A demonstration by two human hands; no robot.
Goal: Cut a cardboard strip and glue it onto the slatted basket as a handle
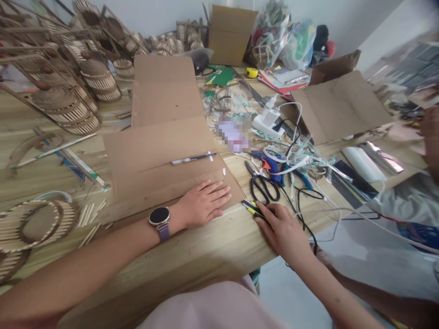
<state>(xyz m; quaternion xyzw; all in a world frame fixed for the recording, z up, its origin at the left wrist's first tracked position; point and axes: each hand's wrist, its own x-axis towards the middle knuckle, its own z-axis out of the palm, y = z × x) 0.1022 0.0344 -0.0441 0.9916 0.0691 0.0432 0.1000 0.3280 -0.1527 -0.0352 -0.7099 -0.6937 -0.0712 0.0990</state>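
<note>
Left hand flat on cardboard, grip spread; right hand, grip pinching yellow-black cutter at cardboard's near right corner.

cutter partly hidden by right hand, purple item blurred, co-worker's arm cut off

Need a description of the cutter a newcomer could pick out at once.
Start at the big flat brown cardboard on the table, where the left hand lies flat. By its near right corner, the right hand holds the cutter. Its slim yellow-green and black body sets it apart from the black-handled scissors just beyond.
</note>
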